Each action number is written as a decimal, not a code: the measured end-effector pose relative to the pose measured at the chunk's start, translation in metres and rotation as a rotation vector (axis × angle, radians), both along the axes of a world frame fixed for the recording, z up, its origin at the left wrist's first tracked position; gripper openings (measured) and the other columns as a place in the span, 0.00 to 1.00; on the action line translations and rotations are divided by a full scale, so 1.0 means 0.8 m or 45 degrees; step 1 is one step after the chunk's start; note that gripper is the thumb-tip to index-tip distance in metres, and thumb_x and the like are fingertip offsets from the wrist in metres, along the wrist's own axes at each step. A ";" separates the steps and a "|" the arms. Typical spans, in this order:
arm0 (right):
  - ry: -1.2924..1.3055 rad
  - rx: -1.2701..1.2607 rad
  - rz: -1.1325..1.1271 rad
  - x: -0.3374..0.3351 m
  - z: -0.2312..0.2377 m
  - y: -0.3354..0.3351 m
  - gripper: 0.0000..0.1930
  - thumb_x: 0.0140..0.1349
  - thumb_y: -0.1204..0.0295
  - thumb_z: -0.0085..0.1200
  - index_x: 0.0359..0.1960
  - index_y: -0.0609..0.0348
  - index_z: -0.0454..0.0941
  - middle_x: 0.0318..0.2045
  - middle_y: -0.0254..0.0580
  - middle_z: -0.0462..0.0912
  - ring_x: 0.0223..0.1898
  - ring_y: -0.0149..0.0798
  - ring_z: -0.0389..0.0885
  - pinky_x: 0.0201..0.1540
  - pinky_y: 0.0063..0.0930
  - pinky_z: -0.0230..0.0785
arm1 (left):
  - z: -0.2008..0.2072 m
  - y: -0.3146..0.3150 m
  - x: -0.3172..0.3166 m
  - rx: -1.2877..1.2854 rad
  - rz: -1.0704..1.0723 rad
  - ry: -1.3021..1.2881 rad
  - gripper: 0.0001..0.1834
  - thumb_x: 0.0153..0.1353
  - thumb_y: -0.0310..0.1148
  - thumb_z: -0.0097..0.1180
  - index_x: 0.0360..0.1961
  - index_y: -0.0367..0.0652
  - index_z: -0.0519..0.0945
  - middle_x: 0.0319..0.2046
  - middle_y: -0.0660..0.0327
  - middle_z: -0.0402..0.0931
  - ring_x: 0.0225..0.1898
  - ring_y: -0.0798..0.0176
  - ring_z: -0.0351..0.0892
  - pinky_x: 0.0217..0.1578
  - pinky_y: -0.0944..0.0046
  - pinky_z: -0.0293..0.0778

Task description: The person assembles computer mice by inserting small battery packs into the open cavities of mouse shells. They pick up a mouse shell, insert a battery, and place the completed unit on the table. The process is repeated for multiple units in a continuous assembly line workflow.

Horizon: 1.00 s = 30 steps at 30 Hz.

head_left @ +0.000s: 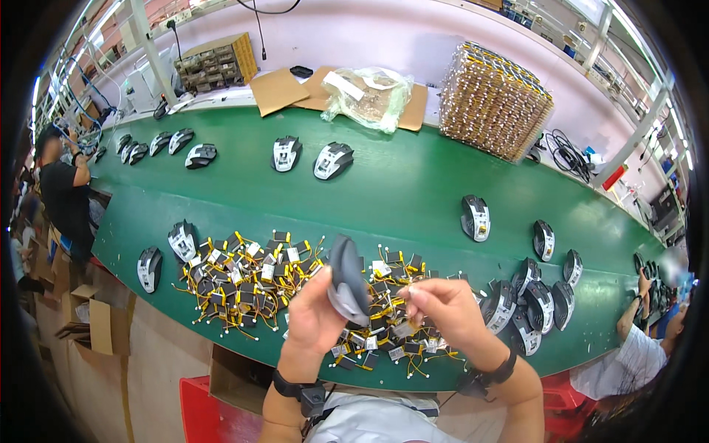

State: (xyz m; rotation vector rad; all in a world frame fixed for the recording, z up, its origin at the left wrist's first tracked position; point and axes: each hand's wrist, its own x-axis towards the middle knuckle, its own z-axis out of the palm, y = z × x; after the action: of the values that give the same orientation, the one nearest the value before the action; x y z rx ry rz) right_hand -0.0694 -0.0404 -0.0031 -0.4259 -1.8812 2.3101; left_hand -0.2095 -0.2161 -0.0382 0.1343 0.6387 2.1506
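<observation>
My left hand [314,316] grips a black and grey computer mouse [346,272], tilted up on its end above the bench. To its right, my right hand [452,311] is closed in a pinch. From those fingers a small battery [405,328] seems to hang by its thin wires, partly blurred against the heap behind. Beneath both hands spreads a loose pile of small flat batteries [244,275] with yellow tape, wires and white connectors. By my right wrist lies a cluster of black and grey mice [540,304].
The green bench [391,188] carries more mice with open undersides [285,153] along its far side. At the back stand a tall stack of trays [493,103], cardboard and a plastic bag [369,96]. One person [65,177] works at the left, another [628,362] at the right.
</observation>
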 end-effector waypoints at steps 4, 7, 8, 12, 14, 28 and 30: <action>0.016 -0.154 0.015 0.025 0.000 -0.026 0.11 0.68 0.74 0.54 0.47 0.68 0.82 0.35 0.41 0.86 0.34 0.27 0.81 0.41 0.22 0.76 | -0.018 0.008 0.017 0.013 -0.044 -0.020 0.28 0.64 0.43 0.56 0.58 0.34 0.72 0.46 0.54 0.80 0.44 0.58 0.82 0.48 0.58 0.78; -0.034 0.036 -0.088 0.032 0.013 -0.038 0.10 0.67 0.75 0.56 0.45 0.67 0.83 0.34 0.41 0.86 0.34 0.27 0.81 0.41 0.22 0.76 | -0.022 0.017 0.027 -0.096 0.064 -0.004 0.22 0.62 0.42 0.59 0.52 0.38 0.77 0.46 0.56 0.81 0.45 0.59 0.82 0.49 0.58 0.77; 0.059 0.084 -0.128 0.034 0.006 -0.042 0.09 0.64 0.75 0.59 0.43 0.65 0.85 0.34 0.43 0.87 0.32 0.27 0.81 0.38 0.21 0.75 | -0.015 0.021 0.030 -0.100 0.141 0.016 0.22 0.61 0.40 0.59 0.53 0.39 0.76 0.46 0.57 0.81 0.46 0.60 0.81 0.50 0.57 0.77; 0.084 0.383 -0.097 0.048 0.002 -0.037 0.07 0.63 0.73 0.60 0.39 0.63 0.85 0.32 0.42 0.86 0.31 0.29 0.80 0.38 0.26 0.72 | 0.010 0.028 0.041 -0.013 0.084 0.136 0.29 0.58 0.38 0.57 0.59 0.35 0.70 0.53 0.47 0.76 0.55 0.44 0.77 0.54 0.47 0.76; 0.091 0.391 -0.151 0.047 0.000 -0.037 0.07 0.64 0.73 0.58 0.38 0.64 0.84 0.32 0.41 0.85 0.32 0.29 0.80 0.39 0.26 0.72 | 0.017 0.027 0.046 0.011 0.000 0.262 0.32 0.58 0.37 0.56 0.63 0.35 0.66 0.56 0.44 0.73 0.57 0.39 0.75 0.55 0.44 0.75; 0.089 0.798 -0.295 0.048 -0.011 -0.043 0.04 0.57 0.79 0.63 0.34 0.66 0.82 0.27 0.36 0.83 0.24 0.23 0.76 0.28 0.18 0.70 | 0.009 0.011 0.067 -0.068 0.077 0.412 0.46 0.65 0.60 0.50 0.74 0.49 0.47 0.54 0.46 0.72 0.52 0.48 0.78 0.52 0.50 0.77; 0.160 0.949 -0.300 0.047 0.003 -0.049 0.05 0.57 0.80 0.63 0.34 0.65 0.82 0.26 0.37 0.82 0.23 0.25 0.75 0.28 0.21 0.70 | 0.003 0.012 0.062 -0.040 0.045 0.362 0.45 0.65 0.61 0.48 0.74 0.49 0.47 0.52 0.46 0.74 0.50 0.48 0.79 0.50 0.51 0.78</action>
State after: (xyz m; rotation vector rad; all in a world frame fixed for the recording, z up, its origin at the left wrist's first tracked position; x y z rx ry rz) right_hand -0.0321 -0.0799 -0.0004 -0.3587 -2.2831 1.3182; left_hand -0.1595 -0.2062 -0.0358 0.4199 0.8418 2.1735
